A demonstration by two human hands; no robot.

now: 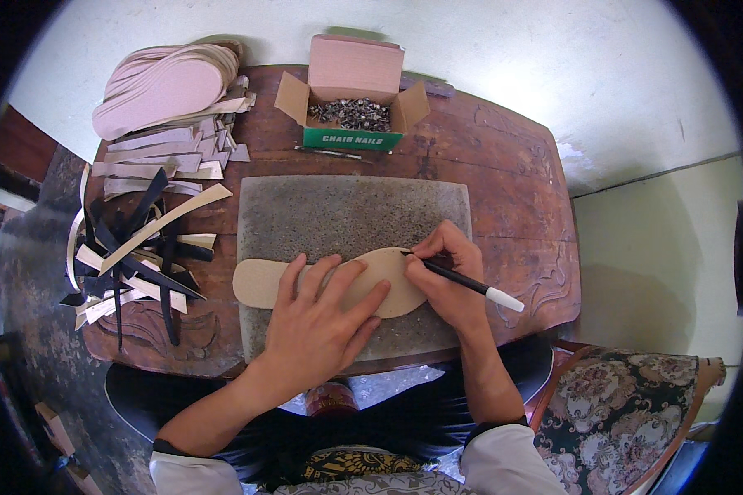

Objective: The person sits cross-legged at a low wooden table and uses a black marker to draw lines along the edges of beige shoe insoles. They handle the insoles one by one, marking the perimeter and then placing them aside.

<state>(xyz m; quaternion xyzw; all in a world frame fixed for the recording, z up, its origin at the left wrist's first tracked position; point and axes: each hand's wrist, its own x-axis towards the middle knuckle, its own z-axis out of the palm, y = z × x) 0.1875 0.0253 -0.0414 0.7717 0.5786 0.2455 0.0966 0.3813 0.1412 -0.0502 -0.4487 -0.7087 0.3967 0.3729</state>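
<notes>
The right hand (pixel 452 304) is holding a black marker pen (pixel 462 279), its tip at the far edge of a beige insole (pixel 400 290). The left hand (pixel 314 318), with fingers spread wide, rests upon this insole, which lies on the near half of the grey slab (pixel 355 214). Behind the slab stands a green cardboard box (pixel 351 139) of nails (pixel 351 114); left of it lie black and cream strips (pixel 173 224).
</notes>
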